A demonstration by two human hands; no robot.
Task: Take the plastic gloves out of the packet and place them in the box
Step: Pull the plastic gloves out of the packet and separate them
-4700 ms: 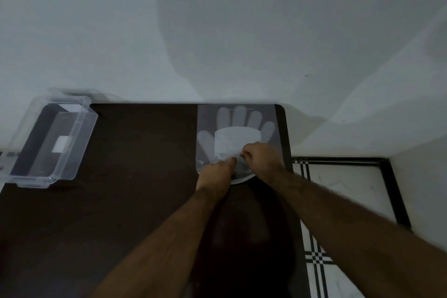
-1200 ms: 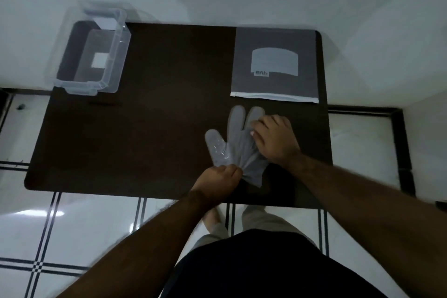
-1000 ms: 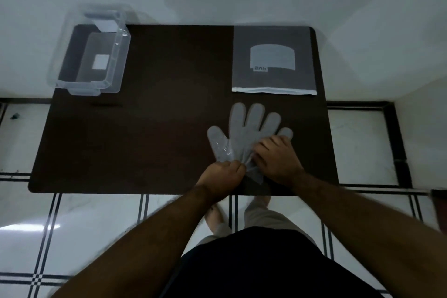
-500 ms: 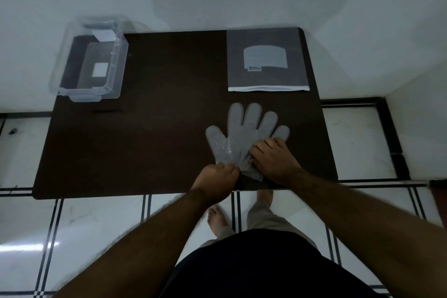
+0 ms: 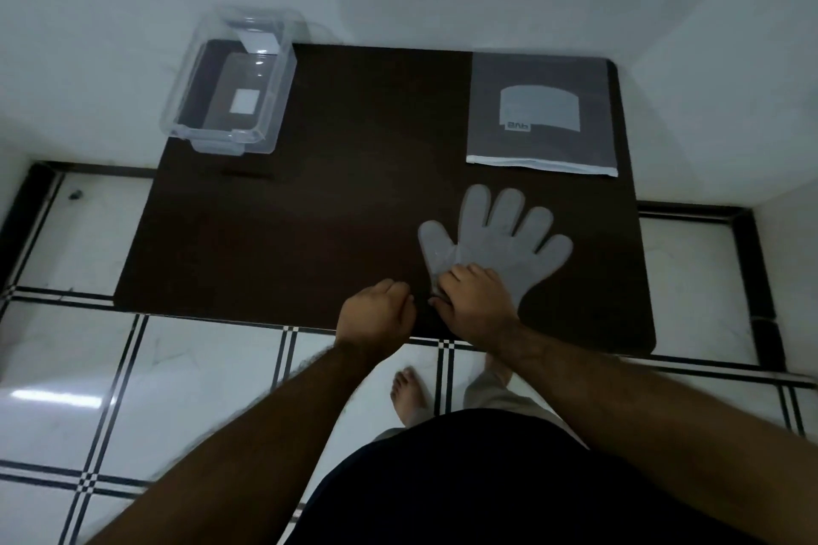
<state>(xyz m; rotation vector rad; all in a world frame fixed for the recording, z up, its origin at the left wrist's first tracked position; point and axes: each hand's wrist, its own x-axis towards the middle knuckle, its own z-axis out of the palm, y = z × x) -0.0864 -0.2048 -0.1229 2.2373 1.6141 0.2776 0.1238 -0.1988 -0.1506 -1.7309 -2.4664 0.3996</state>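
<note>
The clear plastic gloves (image 5: 509, 243) lie flat on the dark table (image 5: 332, 212), fingers spread and pointing away from me, near the front right. My right hand (image 5: 476, 303) rests on their cuff and palm, with its fingertips bent onto the thumb-side edge. Just left of the gloves is my left hand (image 5: 376, 312), fingers curled, a small dark gap between it and the plastic. The grey packet (image 5: 542, 113) lies flat at the table's far right corner. The clear empty box (image 5: 234, 75) stands at the far left corner.
White walls close in behind and to the right of the table. Below its front edge are a white tiled floor with black lines (image 5: 177, 367), my bare foot (image 5: 409, 396) and my dark clothing.
My left hand has let go of the gloves' cuff and drawn slightly left. My right hand has slid left across the cuff. The gloves now lie fully spread.
</note>
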